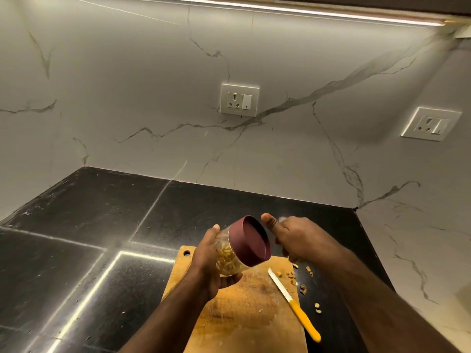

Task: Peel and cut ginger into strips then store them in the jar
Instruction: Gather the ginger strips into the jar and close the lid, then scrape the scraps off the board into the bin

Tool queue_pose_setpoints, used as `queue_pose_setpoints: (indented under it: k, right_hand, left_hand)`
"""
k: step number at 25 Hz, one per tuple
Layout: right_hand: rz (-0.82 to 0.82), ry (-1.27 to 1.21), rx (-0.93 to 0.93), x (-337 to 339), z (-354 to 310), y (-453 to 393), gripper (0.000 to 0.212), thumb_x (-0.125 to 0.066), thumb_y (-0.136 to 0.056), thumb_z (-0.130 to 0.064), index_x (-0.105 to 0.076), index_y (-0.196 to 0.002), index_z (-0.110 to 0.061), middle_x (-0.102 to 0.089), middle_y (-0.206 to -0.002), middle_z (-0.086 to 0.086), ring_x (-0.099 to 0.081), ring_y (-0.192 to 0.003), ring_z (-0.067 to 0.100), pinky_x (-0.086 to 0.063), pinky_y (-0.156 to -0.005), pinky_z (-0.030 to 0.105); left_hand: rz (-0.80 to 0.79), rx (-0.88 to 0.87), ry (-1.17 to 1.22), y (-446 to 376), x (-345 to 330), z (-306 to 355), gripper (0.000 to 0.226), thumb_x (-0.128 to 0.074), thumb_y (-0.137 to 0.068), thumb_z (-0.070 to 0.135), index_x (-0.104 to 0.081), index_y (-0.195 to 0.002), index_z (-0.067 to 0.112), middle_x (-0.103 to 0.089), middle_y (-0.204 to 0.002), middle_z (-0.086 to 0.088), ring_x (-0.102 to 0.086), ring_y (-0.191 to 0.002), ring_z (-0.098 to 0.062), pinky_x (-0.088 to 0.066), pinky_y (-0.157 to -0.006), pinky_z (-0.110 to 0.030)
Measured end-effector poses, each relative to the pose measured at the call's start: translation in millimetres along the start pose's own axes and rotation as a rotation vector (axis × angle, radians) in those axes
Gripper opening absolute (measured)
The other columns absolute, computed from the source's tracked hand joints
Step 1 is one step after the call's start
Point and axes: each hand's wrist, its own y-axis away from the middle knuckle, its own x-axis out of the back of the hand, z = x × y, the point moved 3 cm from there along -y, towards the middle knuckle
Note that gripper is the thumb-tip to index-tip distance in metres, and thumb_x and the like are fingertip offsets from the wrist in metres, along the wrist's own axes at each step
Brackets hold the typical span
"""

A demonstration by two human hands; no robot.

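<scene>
Two hands | left hand (207, 261) fingers wrap jar (230, 258), partly hiding it | right hand (297, 238) fingers blurred, grip unclear

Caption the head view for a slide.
Left hand holds the lidded jar of ginger strips tilted above the wooden cutting board.

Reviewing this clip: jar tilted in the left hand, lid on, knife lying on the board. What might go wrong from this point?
1. The jar is tilted with the right hand beside the maroon lid; if the lid is not seated, ginger strips may spill.
2. The knife lies loose near the cutting board edge, its handle past it; a forearm could knock it.
3. Peel scraps on the counter remain uncleared.
</scene>
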Motion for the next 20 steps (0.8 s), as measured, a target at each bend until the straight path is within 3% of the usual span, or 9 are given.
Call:
queue_pose_setpoints:
  k: [2,3,5,8,10,12,14,16,20]
  right_hand:
    - [-0.08,-0.084,0.127,0.5,-3.5,-2.8,0.082,-0.058,-0.075,-0.074,-0.036,-0.144,-0.035,-0.045,-0.144,-0.001,-0.051,-0.124,0.017,-0.045,-0.097,0.032]
    - [-0.151,-0.16,0.207,-2.0,-6.5,-0.8,0.096,-0.074,-0.072,-0.061,-0.02,-0.149,-0.042,-0.03,-0.152,-0.007,-0.039,-0.134,0.017,-0.041,-0.099,0.03]
    - [-0.206,-0.202,0.303,-10.7,-10.9,2.4,0.105,-0.085,-0.068,-0.043,-0.016,-0.148,-0.05,-0.026,-0.144,-0.016,-0.033,-0.132,0.012,-0.041,-0.093,0.022]
    - [-0.067,-0.301,0.313,-21.3,-10.4,-13.9,0.093,-0.084,-0.068,-0.039,-0.031,-0.144,-0.046,-0.038,-0.133,-0.016,-0.043,-0.119,0.008,-0.046,-0.079,0.017]
    - [0.008,-0.388,0.222,-24.9,-3.0,-35.6,0.093,-0.084,-0.067,-0.042,-0.034,-0.145,-0.04,-0.042,-0.138,-0.008,-0.045,-0.117,0.01,-0.047,-0.082,0.02]
    - [0.121,-0.232,0.143,-31.6,3.2,-64.3,0.098,-0.082,-0.066,-0.046,-0.029,-0.147,-0.034,-0.042,-0.14,-0.003,-0.046,-0.119,0.015,-0.052,-0.087,0.029]
    - [0.173,-0.032,0.069,-43.5,4.9,-92.2,0.104,-0.08,-0.065,-0.052,-0.023,-0.149,-0.031,-0.039,-0.143,0.0,-0.045,-0.124,0.023,-0.053,-0.092,0.038]
    - [0.162,0.08,0.022,-56.6,3.2,-116.5,0.104,-0.077,-0.067,-0.052,-0.021,-0.151,-0.028,-0.037,-0.147,0.002,-0.04,-0.13,0.028,-0.05,-0.097,0.043]
    - [0.123,0.123,-0.019,-67.2,-2.1,-151.6,0.099,-0.074,-0.072,-0.055,-0.022,-0.151,-0.026,-0.035,-0.151,0.003,-0.037,-0.134,0.03,-0.046,-0.1,0.044]
  left_hand:
    - [0.014,0.006,0.003,-2.9,3.5,0.3,0.055,-0.05,-0.094,0.062,-0.064,-0.115,0.012,-0.073,-0.105,-0.021,-0.07,-0.092,-0.036,-0.056,-0.07,-0.042]
    - [0.013,0.009,-0.002,-3.0,3.9,0.4,0.056,-0.05,-0.094,0.062,-0.064,-0.115,0.012,-0.072,-0.106,-0.022,-0.07,-0.093,-0.036,-0.056,-0.07,-0.042]
    - [-0.001,0.013,-0.016,-3.0,2.3,-0.4,0.058,-0.05,-0.093,0.063,-0.063,-0.116,0.012,-0.071,-0.107,-0.022,-0.07,-0.094,-0.037,-0.057,-0.071,-0.043]
    - [-0.008,-0.007,-0.05,-5.7,5.5,-0.8,0.063,-0.044,-0.094,0.068,-0.06,-0.12,0.013,-0.071,-0.111,-0.017,-0.07,-0.097,-0.038,-0.061,-0.073,-0.045]
    - [0.006,-0.036,-0.136,-10.7,15.3,2.7,0.062,-0.037,-0.094,0.072,-0.055,-0.126,0.023,-0.062,-0.122,-0.006,-0.067,-0.101,-0.037,-0.062,-0.072,-0.047]
    - [0.071,-0.098,-0.286,-16.6,31.0,5.0,0.055,-0.041,-0.095,0.069,-0.051,-0.133,0.03,-0.055,-0.129,0.0,-0.065,-0.101,-0.032,-0.063,-0.071,-0.043]
    - [0.149,-0.201,-0.473,-20.2,45.3,2.1,0.04,-0.053,-0.098,0.054,-0.054,-0.127,0.027,-0.059,-0.127,-0.002,-0.064,-0.097,-0.023,-0.06,-0.076,-0.04]
    - [0.18,-0.314,-0.676,-21.3,56.8,-7.7,0.033,-0.059,-0.098,0.042,-0.056,-0.127,0.027,-0.062,-0.124,-0.002,-0.063,-0.098,-0.017,-0.057,-0.081,-0.036]
    - [0.158,-0.411,-0.952,-13.6,69.6,-22.1,0.038,-0.06,-0.097,0.04,-0.056,-0.133,0.028,-0.062,-0.127,0.005,-0.059,-0.103,-0.011,-0.049,-0.08,-0.027]
